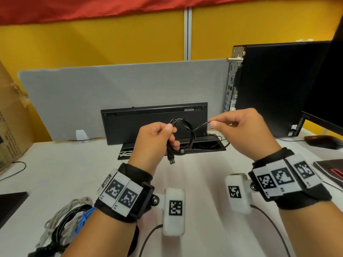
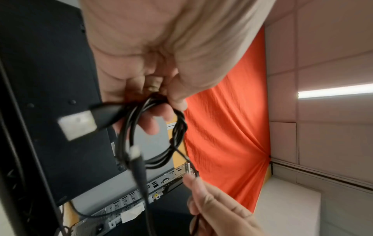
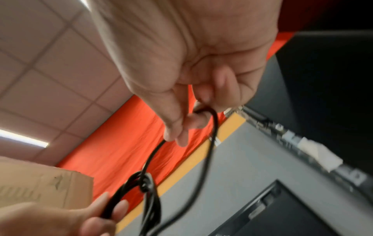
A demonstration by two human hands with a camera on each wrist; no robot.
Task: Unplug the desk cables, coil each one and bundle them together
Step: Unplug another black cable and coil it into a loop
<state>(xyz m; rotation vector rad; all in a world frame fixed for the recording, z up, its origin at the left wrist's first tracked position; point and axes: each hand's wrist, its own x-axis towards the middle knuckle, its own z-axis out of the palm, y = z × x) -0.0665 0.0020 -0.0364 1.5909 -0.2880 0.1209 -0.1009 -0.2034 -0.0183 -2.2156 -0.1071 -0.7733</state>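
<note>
The black cable (image 1: pixel 182 135) hangs in the air over the middle of the desk (image 1: pixel 194 164), partly wound into a coil with a USB plug (image 1: pixel 171 160) dangling below it. The left hand (image 1: pixel 155 140) grips the coil, fingers and thumb curled round the gathered loops. The right hand (image 1: pixel 241 130) pinches the free run of cable between thumb and forefinger just right of the coil, the other fingers curled in. From that pinch the cable drops toward the cable slot (image 1: pixel 202 144) at the far side of the desk; where it ends cannot be seen.

Near left on the desk lies a pile of cables (image 1: pixel 63 225), grey, black and blue, seemingly already dealt with. Behind the slot a keyboard (image 1: pixel 154 123) leans on its edge against the grey screen (image 1: pixel 120 93). Far right stands a PC tower (image 1: pixel 274 86), with a monitor (image 1: pixel 332 101) and a mouse (image 1: pixel 323 141) beside it.

The coiling looks to be midway. The likely trouble is the tail: if it snags on the slot's edge or on the other wires inside, the next wrap would tug the coil and the loops could slip out of the left hand's grip. A twisted strand near the pinch could also kink and leave a figure-eight instead of a flat loop. The dangling plug may swing and catch in a loop.
</note>
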